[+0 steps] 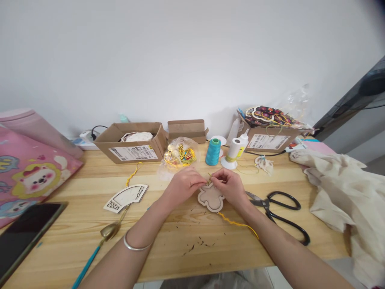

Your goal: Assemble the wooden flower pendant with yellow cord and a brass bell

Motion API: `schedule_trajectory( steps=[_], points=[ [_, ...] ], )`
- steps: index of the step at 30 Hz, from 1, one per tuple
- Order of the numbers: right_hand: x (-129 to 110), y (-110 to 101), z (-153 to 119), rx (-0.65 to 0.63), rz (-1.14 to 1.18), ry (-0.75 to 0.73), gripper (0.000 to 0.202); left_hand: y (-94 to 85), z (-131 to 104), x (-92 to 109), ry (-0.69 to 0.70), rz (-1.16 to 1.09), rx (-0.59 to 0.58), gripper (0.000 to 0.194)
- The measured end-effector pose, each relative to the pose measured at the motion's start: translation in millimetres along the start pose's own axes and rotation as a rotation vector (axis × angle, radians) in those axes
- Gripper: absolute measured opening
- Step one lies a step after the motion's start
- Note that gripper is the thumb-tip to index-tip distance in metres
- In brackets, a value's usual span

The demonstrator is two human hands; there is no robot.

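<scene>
A flower-shaped wooden pendant [211, 199] with a raised rim lies in front of me, between my hands. A thin yellowish-green cord [209, 179] comes off its top. Thumb and fingers of my left hand [185, 184] are pinched together on this cord at the pendant's upper left. My right hand [231, 187] is closed in a pinch on the cord from the other side, its fingers by the pendant's upper edge. From the pendant's bottom a twisted yellow cord [233, 222] runs right, passing under my right forearm. My fingers partly hide the knot area.
Black-handled scissors [266, 204] lie right of my right hand. Behind stand a teal thread spool [213, 152], a white glue bottle [240, 144] and a bag of cords [182, 156]. A fan-shaped wooden pendant [128, 197], a gold spoon [110, 231] and a phone [27, 237] lie left.
</scene>
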State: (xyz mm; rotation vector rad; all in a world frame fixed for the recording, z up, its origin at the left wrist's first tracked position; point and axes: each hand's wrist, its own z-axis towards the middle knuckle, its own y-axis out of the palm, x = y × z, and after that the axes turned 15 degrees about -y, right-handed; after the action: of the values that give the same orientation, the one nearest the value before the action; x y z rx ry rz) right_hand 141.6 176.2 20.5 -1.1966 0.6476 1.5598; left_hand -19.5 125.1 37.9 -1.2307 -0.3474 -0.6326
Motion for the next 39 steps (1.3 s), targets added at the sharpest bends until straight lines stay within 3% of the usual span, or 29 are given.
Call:
schedule_trajectory(
  steps=[6,15,33,39],
  points=[
    [1.8,0.8,-0.8,0.02,-0.012,0.017,0.009,0.7,0.5,0.0,0.094,0.072,-0.095,0.024],
    [6.9,0.1,0.2,0.045,-0.016,0.015,0.01,3.3,-0.3,-0.7,-0.048,0.009,-0.158,0.016],
    [5.9,0.9,0.8,0.079,-0.033,-0.001,0.009,8.6,-1.6,0.5,-0.084,-0.084,-0.255,0.022],
    [5.3,1.0,-0.1,0.079,-0.06,0.0,0.009,9.1,-2.1,1.5,-0.177,-0.133,-0.286,0.019]
  ],
)
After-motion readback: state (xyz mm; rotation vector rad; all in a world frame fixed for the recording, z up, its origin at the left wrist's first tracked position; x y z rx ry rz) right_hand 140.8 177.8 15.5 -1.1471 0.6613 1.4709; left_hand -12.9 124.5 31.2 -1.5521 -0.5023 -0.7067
